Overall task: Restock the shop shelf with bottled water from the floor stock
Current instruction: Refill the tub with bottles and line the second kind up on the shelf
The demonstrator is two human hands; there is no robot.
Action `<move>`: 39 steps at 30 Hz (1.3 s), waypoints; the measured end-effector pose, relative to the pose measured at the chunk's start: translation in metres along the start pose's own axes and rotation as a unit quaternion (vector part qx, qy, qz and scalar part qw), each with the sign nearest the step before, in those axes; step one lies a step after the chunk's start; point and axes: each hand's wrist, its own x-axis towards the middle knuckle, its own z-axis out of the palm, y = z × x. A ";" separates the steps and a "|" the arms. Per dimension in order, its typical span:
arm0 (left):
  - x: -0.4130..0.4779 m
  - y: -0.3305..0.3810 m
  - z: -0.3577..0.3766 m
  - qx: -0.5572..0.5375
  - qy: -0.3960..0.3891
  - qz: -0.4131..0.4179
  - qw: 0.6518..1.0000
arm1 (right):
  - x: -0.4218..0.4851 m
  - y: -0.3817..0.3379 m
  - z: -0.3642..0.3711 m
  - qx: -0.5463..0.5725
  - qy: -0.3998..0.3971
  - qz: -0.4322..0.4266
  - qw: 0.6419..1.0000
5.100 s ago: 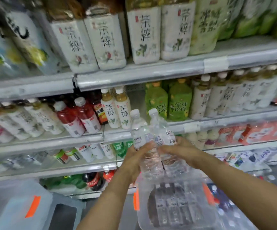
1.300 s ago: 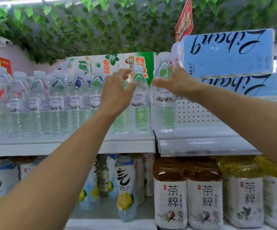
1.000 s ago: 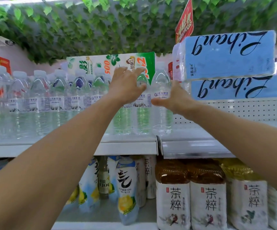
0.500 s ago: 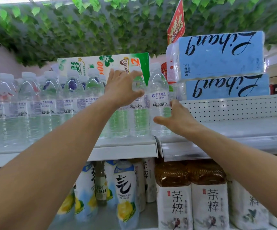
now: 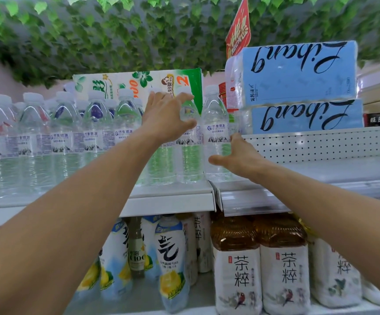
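I read both bottles as upright on the top shelf (image 5: 168,202), closing the right end of the water row (image 5: 48,144); five seconds back they were held above the floor pack. The left hand (image 5: 166,119) stays curled over the shoulder of the inner bottle (image 5: 189,155). The right hand (image 5: 239,156), apart from it, has slid from neck level down the end bottle (image 5: 216,123): thumb across its front, fingers on its right flank, near the blue tissue packs (image 5: 298,71).

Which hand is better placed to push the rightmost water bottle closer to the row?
The right hand: it holds the end bottle low on its right side. The left hand grips the next bottle at its shoulder.
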 end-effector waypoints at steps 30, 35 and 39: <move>-0.161 0.121 0.057 -0.116 0.102 0.140 0.978 | -0.167 0.097 -0.070 -0.276 0.220 -0.073 0.933; -0.218 0.205 0.103 -0.181 -0.009 0.217 0.959 | -0.222 0.168 -0.095 -0.312 0.212 -0.020 0.926; -0.254 0.265 0.141 -0.200 -0.137 0.210 0.947 | -0.265 0.231 -0.115 -0.349 0.133 0.029 0.927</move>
